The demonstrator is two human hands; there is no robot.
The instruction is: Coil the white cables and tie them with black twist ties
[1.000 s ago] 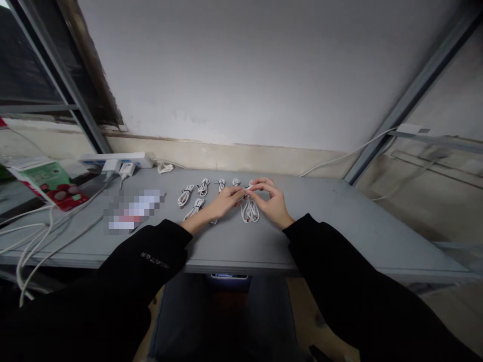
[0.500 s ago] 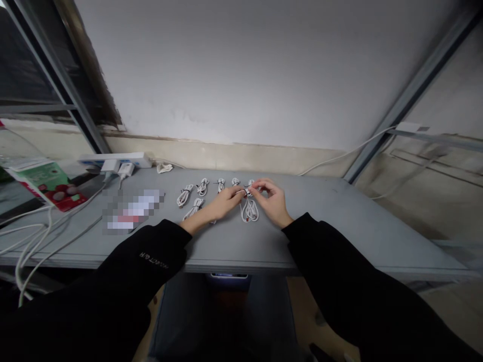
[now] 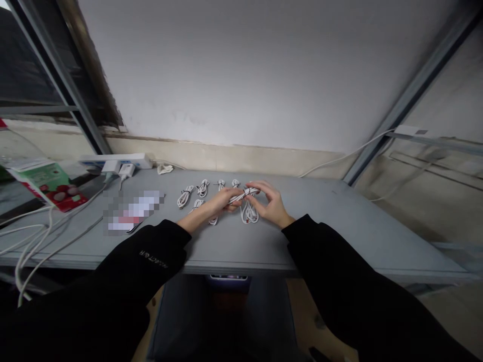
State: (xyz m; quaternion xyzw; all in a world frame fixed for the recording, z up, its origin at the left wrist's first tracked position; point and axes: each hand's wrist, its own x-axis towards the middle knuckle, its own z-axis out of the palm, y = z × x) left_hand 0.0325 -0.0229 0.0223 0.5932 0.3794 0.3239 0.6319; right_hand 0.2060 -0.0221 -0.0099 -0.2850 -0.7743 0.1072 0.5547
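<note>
Under the front edge of the grey desk [image 3: 339, 241], dim denim legs [image 3: 181, 317] are seen. Above them, matt black sleeves [image 3: 324, 251] are stretched forward, pale lettering set on the left one. At far left, smooth white cables [image 3: 49, 231] are looped over the front edge.

And at the centre, a white bundle [image 3: 237, 197] is held up between both hands, slim cable folded into long loops, cinched by a thin black tie [image 3: 246, 191]. One end is wrapped by the curled fingers of the left hand [image 3: 222, 201]; the other is pinched by the right hand [image 3: 271, 203], thumb below, fingers arched above.

Just under it, a second bundle [image 3: 249, 215] is laid flat, loops fanned, a fleck of red showing. Leftward, more bundles [image 3: 185, 197] are scattered in oval coils, some partly covered by the left hand and forearm.

Beyond, a flat slab [image 3: 139, 211] is blurred by pixels, and a red-and-green packet [image 3: 56, 186] is tilted. Farther back, plugs [image 3: 111, 166] are fitted into a boxy power strip [image 3: 139, 160], backed by a pale, faintly scuffed wall [image 3: 241, 75].
</note>
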